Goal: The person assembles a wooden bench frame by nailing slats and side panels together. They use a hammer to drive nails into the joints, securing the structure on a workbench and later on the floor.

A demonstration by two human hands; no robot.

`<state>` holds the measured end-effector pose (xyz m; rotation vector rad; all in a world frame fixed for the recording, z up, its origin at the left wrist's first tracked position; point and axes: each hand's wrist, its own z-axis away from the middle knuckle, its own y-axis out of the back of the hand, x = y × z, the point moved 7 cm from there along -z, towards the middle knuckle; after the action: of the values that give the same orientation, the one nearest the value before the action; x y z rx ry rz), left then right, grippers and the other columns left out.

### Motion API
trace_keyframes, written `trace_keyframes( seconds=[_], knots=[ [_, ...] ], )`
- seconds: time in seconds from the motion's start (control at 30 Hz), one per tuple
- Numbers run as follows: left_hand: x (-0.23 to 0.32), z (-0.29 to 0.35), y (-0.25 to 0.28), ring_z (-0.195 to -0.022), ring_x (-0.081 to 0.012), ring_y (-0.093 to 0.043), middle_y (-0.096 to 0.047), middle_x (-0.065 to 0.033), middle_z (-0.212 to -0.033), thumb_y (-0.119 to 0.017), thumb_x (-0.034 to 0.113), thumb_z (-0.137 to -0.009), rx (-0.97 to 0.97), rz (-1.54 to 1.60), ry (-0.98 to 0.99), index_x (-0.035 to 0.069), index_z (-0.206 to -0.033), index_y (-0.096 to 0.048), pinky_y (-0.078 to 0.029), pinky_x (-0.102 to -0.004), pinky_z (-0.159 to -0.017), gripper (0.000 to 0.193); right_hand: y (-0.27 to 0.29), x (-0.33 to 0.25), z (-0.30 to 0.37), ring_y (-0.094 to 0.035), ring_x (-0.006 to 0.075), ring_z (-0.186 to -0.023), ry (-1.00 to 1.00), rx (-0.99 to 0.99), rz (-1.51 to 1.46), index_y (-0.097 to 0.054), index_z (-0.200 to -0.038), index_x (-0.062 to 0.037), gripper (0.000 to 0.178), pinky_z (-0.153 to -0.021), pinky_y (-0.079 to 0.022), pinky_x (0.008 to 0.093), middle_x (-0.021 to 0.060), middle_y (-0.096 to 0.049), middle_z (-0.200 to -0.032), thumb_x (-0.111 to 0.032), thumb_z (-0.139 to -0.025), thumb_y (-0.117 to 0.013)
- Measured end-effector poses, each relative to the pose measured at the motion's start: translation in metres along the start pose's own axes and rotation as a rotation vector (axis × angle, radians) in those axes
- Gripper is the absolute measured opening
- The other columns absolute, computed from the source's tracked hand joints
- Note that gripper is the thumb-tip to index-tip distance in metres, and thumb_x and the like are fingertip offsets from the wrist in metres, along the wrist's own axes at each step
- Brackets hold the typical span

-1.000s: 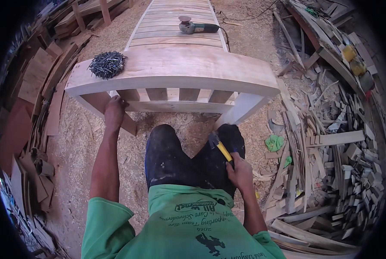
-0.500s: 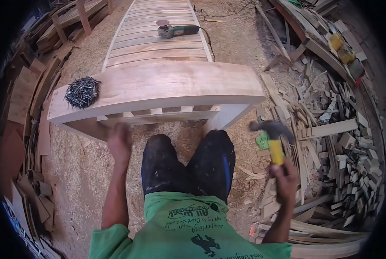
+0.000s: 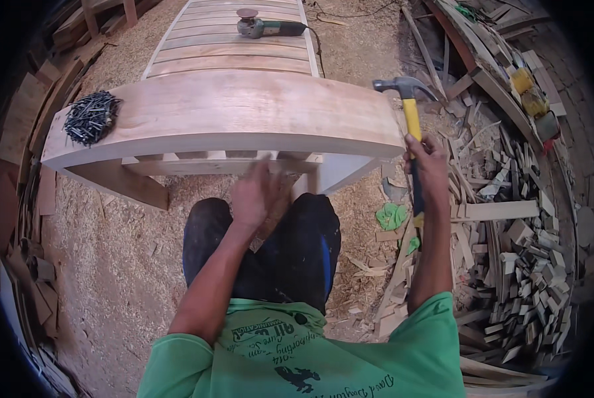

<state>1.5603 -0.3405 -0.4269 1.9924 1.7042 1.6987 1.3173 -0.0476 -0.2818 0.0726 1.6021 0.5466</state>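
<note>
My right hand is closed round the handle of a claw hammer, which has a yellow and dark grip. The hammer stands upright, its metal head at the top, beside the right end of a broad curved wooden board. Smeared by motion, my left hand is above my knees, just on the near side of the board's front edge. Whether anything is between its fingers I cannot make out. On the board's left end lies a round pile of nails.
Behind the board runs a slatted wooden panel with a corded angle grinder lying on it. Offcuts are heaped on the right, beside a green scrap. Lumber leans along the left. Sawdust covers the floor.
My right hand has raised the hammer to the board's right end. My left hand has moved right, from near the board's left leg to above my knees. The whole view has shifted slightly.
</note>
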Motion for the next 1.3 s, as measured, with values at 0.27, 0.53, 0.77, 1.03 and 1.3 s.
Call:
trace_keyframes(
  seconds=[0.27, 0.53, 0.77, 1.03, 1.3],
  knots=[
    [0.004, -0.010, -0.067, -0.093, -0.0448, -0.079, -0.081, -0.0218, -0.106, -0.090, 0.057, -0.083, -0.193, -0.182, 0.373, 0.009, -0.150, -0.049, -0.061, -0.0553, -0.078, 0.092, 0.000, 0.046, 0.014, -0.064, 0.0088, -0.066, 0.013, 0.008, -0.193, -0.064, -0.103, -0.0075, 0.024, -0.060, -0.053, 0.0255, 0.0019, -0.069, -0.082, -0.027, -0.107, -0.078],
    [-0.002, -0.002, -0.102, -0.096, -0.0512, -0.077, -0.079, -0.0280, -0.103, -0.095, 0.062, -0.077, -0.070, -0.073, 0.537, 0.007, -0.151, -0.033, -0.059, -0.0590, -0.084, 0.111, -0.018, 0.083, -0.002, -0.063, 0.0096, -0.062, -0.047, -0.113, -0.155, -0.066, -0.114, -0.0003, 0.026, -0.055, -0.050, 0.0266, 0.0041, -0.069, -0.080, -0.022, -0.105, -0.077],
    [0.016, -0.005, -0.096, -0.096, -0.0464, -0.078, -0.079, -0.0235, -0.102, -0.097, 0.059, -0.073, -0.022, -0.105, 0.577, 0.001, -0.143, -0.043, -0.060, -0.0564, -0.086, 0.105, -0.071, 0.096, -0.037, -0.057, 0.0073, -0.056, -0.005, -0.360, -0.116, -0.064, -0.146, -0.0028, 0.047, -0.050, -0.045, 0.0262, 0.0024, -0.070, -0.078, -0.019, -0.104, -0.077],
    [0.010, -0.006, -0.106, -0.096, -0.0444, -0.079, -0.080, -0.0235, -0.103, -0.098, 0.060, -0.072, -0.029, -0.122, 0.589, -0.001, -0.136, -0.053, -0.063, -0.0522, -0.087, 0.099, -0.111, 0.089, -0.088, -0.072, 0.0162, -0.091, 0.381, -0.555, -0.206, -0.064, -0.153, -0.0034, 0.050, -0.082, -0.059, 0.0339, 0.0091, -0.079, -0.108, -0.016, -0.105, -0.071],
    [-0.009, -0.003, -0.109, -0.084, -0.0431, -0.080, -0.079, -0.0201, -0.089, -0.091, 0.074, -0.073, -0.101, -0.111, 0.542, 0.003, -0.147, -0.047, -0.064, -0.0538, -0.075, 0.111, -0.135, 0.077, -0.118, -0.072, 0.0159, -0.095, 0.281, -0.760, -0.015, -0.064, -0.151, -0.0019, 0.049, -0.085, -0.058, 0.0338, 0.0094, -0.079, -0.111, -0.016, -0.105, -0.071]
  ],
)
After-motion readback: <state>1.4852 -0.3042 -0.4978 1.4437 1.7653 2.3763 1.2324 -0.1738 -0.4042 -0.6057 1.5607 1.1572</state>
